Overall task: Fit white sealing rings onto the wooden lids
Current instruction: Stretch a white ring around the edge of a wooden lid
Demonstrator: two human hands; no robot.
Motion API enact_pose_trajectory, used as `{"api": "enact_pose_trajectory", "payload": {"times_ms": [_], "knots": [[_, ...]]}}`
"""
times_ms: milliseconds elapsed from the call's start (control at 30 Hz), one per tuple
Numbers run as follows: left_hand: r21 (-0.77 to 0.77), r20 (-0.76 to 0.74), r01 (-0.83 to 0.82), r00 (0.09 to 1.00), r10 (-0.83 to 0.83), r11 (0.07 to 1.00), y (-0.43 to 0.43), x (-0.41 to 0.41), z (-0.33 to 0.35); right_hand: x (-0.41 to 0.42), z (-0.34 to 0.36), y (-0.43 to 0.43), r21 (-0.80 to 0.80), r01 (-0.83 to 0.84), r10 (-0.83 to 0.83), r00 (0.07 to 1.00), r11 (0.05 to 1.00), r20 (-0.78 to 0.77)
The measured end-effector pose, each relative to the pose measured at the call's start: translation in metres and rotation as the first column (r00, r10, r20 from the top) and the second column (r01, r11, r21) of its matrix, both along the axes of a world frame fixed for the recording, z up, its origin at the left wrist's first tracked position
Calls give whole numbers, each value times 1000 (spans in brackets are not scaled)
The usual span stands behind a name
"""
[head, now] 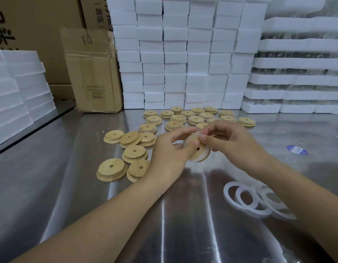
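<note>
**A:** Wooden round lids with centre holes (111, 168), about seven, are lying bare in a loose heap left of the middle of the shiny steel table (50, 186). Those are waiting for rings.

**B:** And the batch behind them, along the far edge?

**A:** That spread of wooden lids (178, 118) is showing pale bands at the rims, so I'm judging them done. There are roughly twenty.

**B:** What are the hands doing?

**A:** The left hand (170, 150) is gripping one tilted lid (202, 151) above the table's middle, thumb pressing on its face. The right hand (234, 141) is pinching the white sealing ring (197, 159) at the lid's upper rim, stretching it on.

**B:** Supply?

**A:** A handful of translucent white loose rings (247, 200) are lying overlapped toward the near right edge. Whether they're covering the whole bare heap, I cannot tell.
</note>
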State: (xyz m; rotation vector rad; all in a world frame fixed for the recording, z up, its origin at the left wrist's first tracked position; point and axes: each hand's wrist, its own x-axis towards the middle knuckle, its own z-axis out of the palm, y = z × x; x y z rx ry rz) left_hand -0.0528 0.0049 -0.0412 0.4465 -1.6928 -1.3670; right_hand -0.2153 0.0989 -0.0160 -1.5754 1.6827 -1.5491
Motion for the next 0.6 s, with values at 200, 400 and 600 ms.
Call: {"api": "enact_pose_trajectory", "payload": {"times_ms": [200, 400, 600], "knots": [[21, -1, 2, 1000, -1, 1000, -2, -1, -1, 2, 1, 0, -13, 35, -36, 998, 999, -52], [130, -17, 3, 1000, -1, 991, 0, 0, 3, 0, 7, 3, 60, 88, -93, 993, 994, 78], [249, -106, 8, 994, 19, 969, 3, 0, 5, -1, 9, 5, 146, 46, -70, 984, 988, 163]]}}
